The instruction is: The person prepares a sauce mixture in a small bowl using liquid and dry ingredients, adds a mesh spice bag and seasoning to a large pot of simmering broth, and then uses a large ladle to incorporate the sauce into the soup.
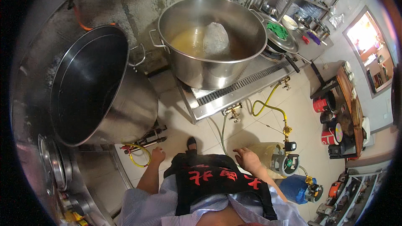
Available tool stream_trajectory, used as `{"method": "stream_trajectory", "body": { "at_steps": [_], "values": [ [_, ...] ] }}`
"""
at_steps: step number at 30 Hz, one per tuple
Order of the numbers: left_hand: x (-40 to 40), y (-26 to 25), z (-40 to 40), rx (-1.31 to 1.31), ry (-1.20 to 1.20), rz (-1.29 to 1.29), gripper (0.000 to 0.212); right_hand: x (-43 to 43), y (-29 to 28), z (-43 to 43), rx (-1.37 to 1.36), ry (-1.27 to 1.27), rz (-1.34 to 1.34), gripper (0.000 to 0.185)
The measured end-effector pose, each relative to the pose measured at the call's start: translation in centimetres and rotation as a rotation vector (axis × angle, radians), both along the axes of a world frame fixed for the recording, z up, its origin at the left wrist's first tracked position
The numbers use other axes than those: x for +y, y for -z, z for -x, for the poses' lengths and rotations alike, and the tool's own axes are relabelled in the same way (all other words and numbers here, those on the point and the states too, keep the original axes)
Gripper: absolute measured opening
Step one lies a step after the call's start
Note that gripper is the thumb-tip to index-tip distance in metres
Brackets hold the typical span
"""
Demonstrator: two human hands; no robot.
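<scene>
My left hand (158,155) hangs with loosely curled fingers and nothing visible in it. Just left of it are a yellow gas hose (138,164) and a burner fitting (147,142). My right hand (248,159) is spread and holds nothing, beside a gas cylinder (278,160) with a brass regulator. In front of me, a large stainless steel stockpot (213,73) sits on a steel gas stove (216,100). Yellowish liquid (185,42) fills its lower part, and a pale, bulky lump (216,39) rises out of it. Neither hand touches the pot.
A taller steel stockpot (138,110) stands at the left with a dark interior. Pot lids (58,166) lean below it. A green cloth (277,30) lies on a lid beyond the stove. A second, blue-wrapped cylinder (293,188) and a wooden-topped table (355,110) stand at the right.
</scene>
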State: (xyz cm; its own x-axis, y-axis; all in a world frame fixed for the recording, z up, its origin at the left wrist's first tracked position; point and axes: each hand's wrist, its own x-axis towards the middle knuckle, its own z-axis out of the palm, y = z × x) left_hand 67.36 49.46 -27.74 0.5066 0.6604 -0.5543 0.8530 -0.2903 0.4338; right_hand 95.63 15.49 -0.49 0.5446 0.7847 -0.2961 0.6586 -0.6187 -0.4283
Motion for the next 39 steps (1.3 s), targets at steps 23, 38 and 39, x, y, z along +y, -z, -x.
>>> {"method": "stream_trajectory", "body": {
  "at_steps": [23, 38, 39],
  "values": [
    [1.1, 0.1, -4.5, -0.041, -0.017, -0.093, 0.027, -1.1, 14.5, -18.9, 0.142, 0.318, 0.238, 0.032],
    [4.2, 0.9, -11.2, -0.058, 0.278, -0.136, 0.029, -2.8, 17.8, -18.3, 0.233, 0.317, 0.382, 0.028],
    [4.5, 1.7, -10.7, -0.069, 0.301, -0.161, 0.029, -3.2, 18.2, -18.3, 0.229, 0.317, 0.374, 0.028]
  ]
}}
